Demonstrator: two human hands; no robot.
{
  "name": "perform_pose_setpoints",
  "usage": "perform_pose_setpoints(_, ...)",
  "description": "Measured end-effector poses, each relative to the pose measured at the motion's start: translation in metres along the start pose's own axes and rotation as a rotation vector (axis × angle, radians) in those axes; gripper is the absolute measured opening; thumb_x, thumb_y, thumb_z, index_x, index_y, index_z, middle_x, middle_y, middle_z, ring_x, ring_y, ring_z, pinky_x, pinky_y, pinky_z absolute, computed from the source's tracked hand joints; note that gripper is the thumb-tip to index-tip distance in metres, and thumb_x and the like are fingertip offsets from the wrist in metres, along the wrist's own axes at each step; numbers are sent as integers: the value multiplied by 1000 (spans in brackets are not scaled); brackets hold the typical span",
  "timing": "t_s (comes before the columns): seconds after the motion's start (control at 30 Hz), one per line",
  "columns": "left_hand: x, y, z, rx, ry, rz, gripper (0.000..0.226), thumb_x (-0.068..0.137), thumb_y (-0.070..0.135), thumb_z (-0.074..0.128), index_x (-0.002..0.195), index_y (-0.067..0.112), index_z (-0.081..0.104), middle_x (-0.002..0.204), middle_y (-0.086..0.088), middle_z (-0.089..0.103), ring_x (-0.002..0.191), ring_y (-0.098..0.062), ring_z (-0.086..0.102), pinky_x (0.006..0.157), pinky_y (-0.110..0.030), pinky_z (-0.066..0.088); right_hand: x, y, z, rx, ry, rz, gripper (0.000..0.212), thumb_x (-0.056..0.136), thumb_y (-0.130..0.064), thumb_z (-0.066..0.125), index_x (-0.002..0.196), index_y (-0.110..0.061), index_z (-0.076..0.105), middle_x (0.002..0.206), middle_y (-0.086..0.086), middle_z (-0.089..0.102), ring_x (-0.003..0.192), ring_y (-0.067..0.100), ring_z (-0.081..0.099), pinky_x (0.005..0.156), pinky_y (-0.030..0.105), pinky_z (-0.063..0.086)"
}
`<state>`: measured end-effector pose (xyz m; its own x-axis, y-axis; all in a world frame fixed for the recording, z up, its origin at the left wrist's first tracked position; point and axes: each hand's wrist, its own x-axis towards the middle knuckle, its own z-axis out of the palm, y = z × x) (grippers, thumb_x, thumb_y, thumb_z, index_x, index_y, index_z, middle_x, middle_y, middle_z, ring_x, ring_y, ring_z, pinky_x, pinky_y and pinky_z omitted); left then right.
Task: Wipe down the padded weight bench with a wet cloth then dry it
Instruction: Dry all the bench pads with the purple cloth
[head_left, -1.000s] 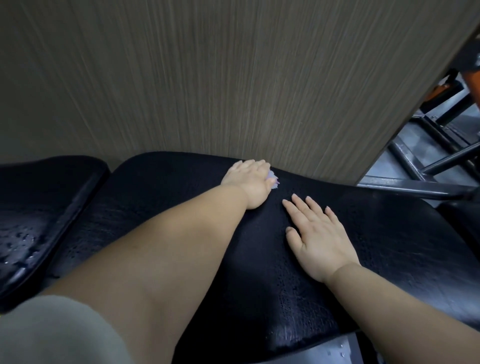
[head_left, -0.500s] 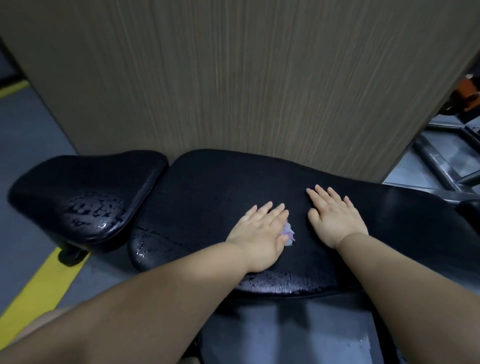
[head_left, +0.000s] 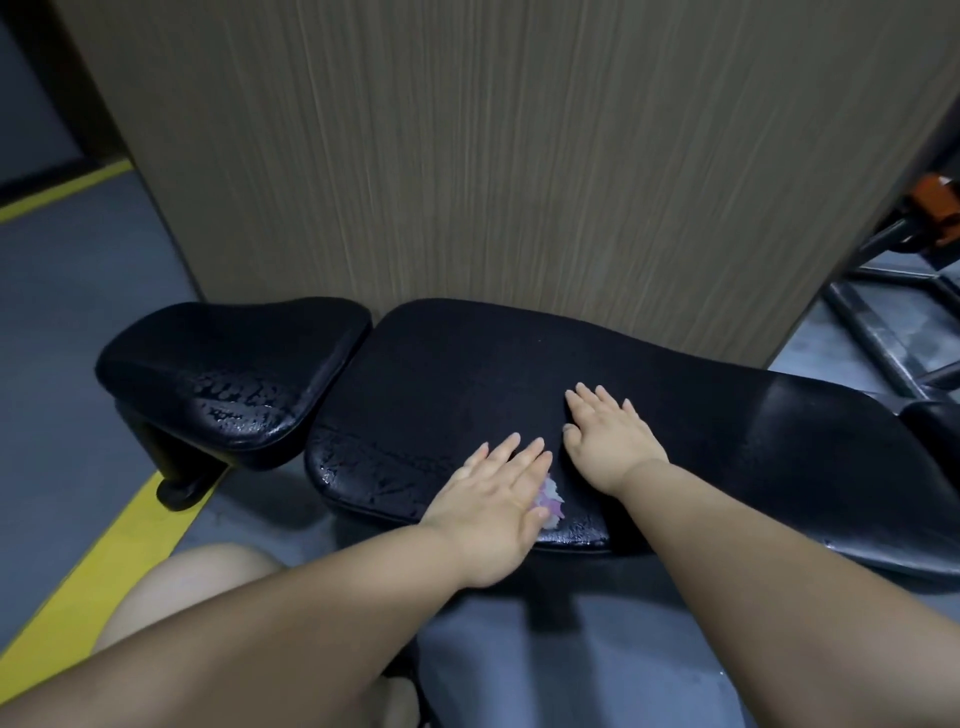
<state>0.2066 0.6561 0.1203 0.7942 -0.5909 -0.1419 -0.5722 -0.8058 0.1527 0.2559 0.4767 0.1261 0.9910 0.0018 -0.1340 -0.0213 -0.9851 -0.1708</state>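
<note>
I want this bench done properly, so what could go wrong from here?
The cloth under your flat left hand sits at the near edge of the back pad, so it may slide off onto the floor. Water beads cover the seat pad and that near edge; drying could miss them. Your right hand, flat on the pad, might slip if that patch is wet.

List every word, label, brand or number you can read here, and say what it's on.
None: no readable text anywhere.
The bench, cloth, wood panel and yellow floor line show no lettering.
The orange part at far right is too blurred to tell.
</note>
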Motion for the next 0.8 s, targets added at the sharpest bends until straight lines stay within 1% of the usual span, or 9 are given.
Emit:
perform_pose_setpoints(0.1,1,-2,3,14,20,-1,58,105,41,17,155,21,-3,162,9,-12,146,-11,-20,119,-32,-13,3,-1,-1,-11,-17,-8,55,100,-31,26,153,-19,15,161,-3,7,148,16,2,119,37,2)
perform_pose_setpoints(0.27,27,-11,0,23,40,-60,59,104,44,15,155,21,-5,162,7,-12,147,-14,-20,119,-35,-12,13,5,-5,-55,-11,-35,54,101,-33,24,153,-20,14,160,-4,7,147,15,2,119,37,2)
perform_pose_setpoints(0.5,92,-36,-19,-22,-3,-118,58,104,42,15,155,22,-4,162,7,-10,147,-15,-18,120,-37,-10,23,11,1,-52,29,-44,54,101,-34,23,153,-23,12,160,-7,5,147,13,0,120,37,0)
perform_pose_setpoints(0.67,137,-50,-28,-34,9,-143,57,105,40,16,155,22,-3,163,7,-8,148,-16,-16,120,-38,-9,43,12,-8,-35,-39,-45,53,102,-34,22,153,-22,12,160,-7,5,147,12,0,120,35,0)
perform_pose_setpoints(0.8,167,-61,-33,-46,11,-159,58,104,43,15,155,22,-2,163,8,-6,148,-17,-16,121,-39,-8,64,7,-8,-10,-14,-29,53,102,-33,21,153,-21,11,160,-6,4,147,13,-2,119,36,-1)
